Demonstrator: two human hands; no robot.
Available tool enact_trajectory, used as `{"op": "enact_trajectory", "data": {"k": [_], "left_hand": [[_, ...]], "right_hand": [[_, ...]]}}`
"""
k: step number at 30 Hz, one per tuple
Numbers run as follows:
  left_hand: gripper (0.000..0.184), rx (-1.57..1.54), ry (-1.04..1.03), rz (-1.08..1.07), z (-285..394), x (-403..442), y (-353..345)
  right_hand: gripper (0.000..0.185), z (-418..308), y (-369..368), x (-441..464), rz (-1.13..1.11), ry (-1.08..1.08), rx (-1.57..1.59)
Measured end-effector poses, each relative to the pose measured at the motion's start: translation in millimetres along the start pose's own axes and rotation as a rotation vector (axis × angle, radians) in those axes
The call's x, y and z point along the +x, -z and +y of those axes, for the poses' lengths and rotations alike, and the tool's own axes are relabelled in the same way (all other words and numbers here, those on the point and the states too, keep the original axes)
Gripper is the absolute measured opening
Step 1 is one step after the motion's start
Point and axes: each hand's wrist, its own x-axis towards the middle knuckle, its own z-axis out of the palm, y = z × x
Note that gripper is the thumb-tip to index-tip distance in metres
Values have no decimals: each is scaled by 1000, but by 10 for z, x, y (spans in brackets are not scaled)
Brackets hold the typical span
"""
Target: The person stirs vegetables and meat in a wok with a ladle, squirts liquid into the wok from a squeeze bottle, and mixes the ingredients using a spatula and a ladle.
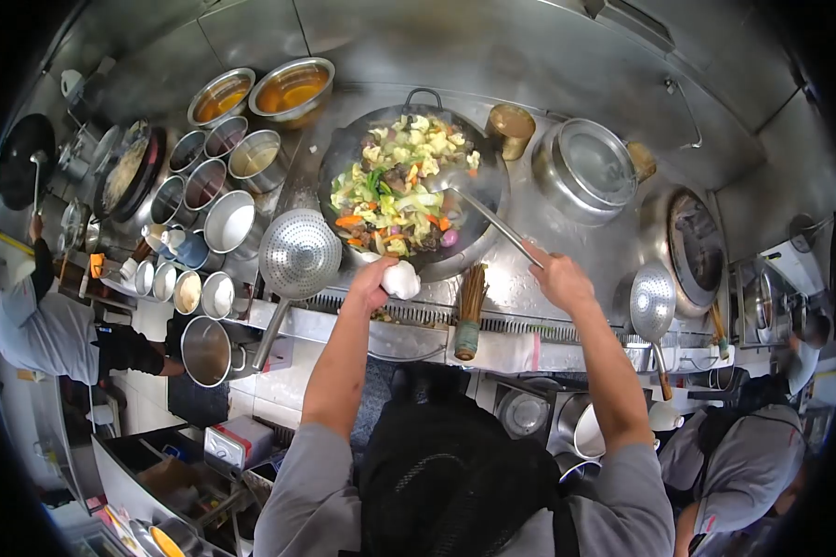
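A large wok [483,209] stands on the range, full of chopped cabbage, carrot and dark pieces [404,186]. My left hand [372,281] is closed on a folded white cloth [401,279] at the wok's near rim. In my right hand [559,276] is the handle of a long metal ladle [497,223]. Its bowl end rests among the vegetables, partly hidden by them. A bamboo wok brush [470,311] lies at the range's front edge between my arms.
Left of the wok are a perforated strainer [299,252], several seasoning pots [229,221] and two bowls of orange liquid [293,91]. To the right stand a lidded pot [585,167] and another strainer [653,302]. Other people [42,325] work at both sides.
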Motion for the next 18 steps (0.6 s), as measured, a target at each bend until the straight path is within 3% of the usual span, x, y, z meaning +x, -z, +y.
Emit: {"op": "enact_trajectory", "data": {"k": [5,9,11,14,18], "left_hand": [[24,-38,25,-122,22,11,43],[23,7,-71,0,-93,200,110],[23,53,-180,117,-203,-50,15],[28,-140,-211,21,-338,-258,-155],[26,-79,-264,40,-439,-331,-157]], "right_hand": [[53,-211,374,-484,72,-13,-60],[53,-3,87,-650,126,-56,-24],[52,49,-113,-664,126,-61,67],[52,-274,-86,-1005,234,64,306],[49,-556,359,-1233,-65,-89,528]]}}
